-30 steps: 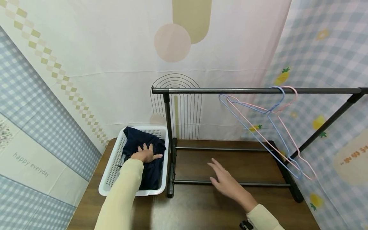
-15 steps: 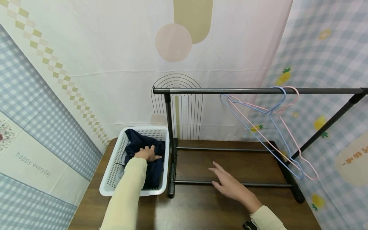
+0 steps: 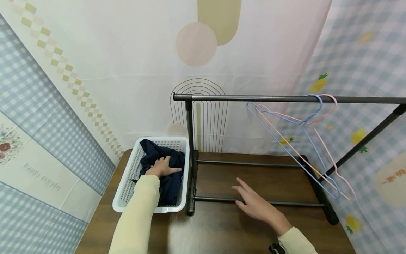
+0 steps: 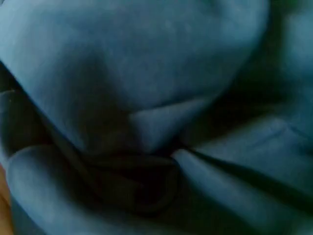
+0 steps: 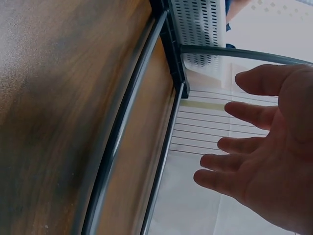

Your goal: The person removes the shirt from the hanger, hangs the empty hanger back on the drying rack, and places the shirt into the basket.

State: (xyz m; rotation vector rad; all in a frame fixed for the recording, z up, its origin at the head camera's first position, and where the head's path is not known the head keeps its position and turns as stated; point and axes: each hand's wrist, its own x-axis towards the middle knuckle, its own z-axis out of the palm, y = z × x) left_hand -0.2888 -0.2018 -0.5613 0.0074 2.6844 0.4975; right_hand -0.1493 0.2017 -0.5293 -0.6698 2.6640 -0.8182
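Observation:
My left hand lies on a crumpled navy cloth garment inside a white plastic basket. Its thumb is straight and spread away from the fingers, and some fingertips are hard to make out against the cloth. Dark folds of the garment fill the left wrist view, blurred. Farther right, my right hand hovers over the low front bar of a black clothes rack, holding nothing. In the right wrist view the right hand has its fingers spread and relaxed.
A blue hanger and a pink hanger hang from the rack's top rail, towards the right. Pale lighter cloth shows under the navy garment. The brown wooden table carries basket and rack; printed cloth covers the walls.
My left hand has shifted slightly on the navy garment and its folds have changed a little. The right hand stays nearly still; the whole view has drifted slightly.

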